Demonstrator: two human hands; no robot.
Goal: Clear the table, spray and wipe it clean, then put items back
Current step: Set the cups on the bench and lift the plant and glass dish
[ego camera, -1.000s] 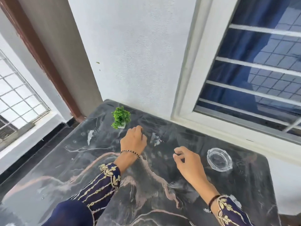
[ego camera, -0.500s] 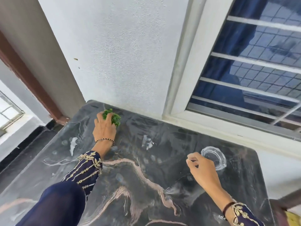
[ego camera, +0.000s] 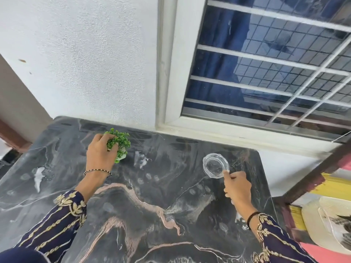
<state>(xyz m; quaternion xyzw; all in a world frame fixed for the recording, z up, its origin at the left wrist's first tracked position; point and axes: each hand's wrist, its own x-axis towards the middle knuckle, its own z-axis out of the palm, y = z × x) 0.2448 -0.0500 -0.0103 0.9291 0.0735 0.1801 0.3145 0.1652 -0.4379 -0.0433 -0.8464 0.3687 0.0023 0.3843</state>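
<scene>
On the dark marbled table (ego camera: 144, 202), up by the white wall, your left hand (ego camera: 99, 155) is wrapped around the small green plant (ego camera: 120, 141), fingers closed over its leaves, its white pot just showing underneath. Over to the plant's right, below the window (ego camera: 266, 63), the clear glass dish (ego camera: 215, 165) sits flat on the table, and your right hand (ego camera: 237, 188) pinches its near rim between fingertips.
</scene>
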